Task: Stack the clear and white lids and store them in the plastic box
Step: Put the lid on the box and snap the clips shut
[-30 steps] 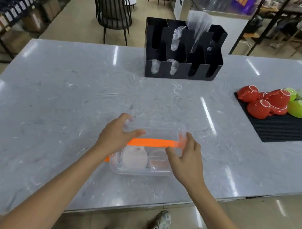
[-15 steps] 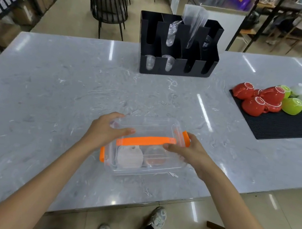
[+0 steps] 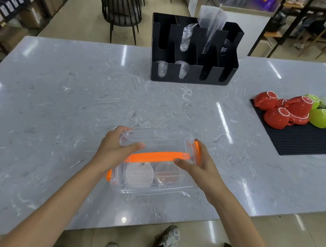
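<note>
- Plastic box (image 3: 152,187) on counter (image 3: 61,104), near edge — white lids (image 3: 139,175) and clear lids (image 3: 166,173) stacked inside.
- Left hand (image 3: 114,150) and right hand (image 3: 199,166) clamped on box cover (image 3: 156,142).
- Judged: closing step; next — press cover flat, snap orange latches.

We stand at a café or drinks shop counter: a marble-look countertop (image 3: 81,100), a black cup organiser (image 3: 192,72) at twelve o'clock, coloured cups (image 3: 289,112) drying on a mat (image 3: 310,142) at two o'clock, a café chair (image 3: 121,9) and stocked shelves (image 3: 12,5) at eleven.

Bright overhead glare, wide-angle edge distortion
</note>
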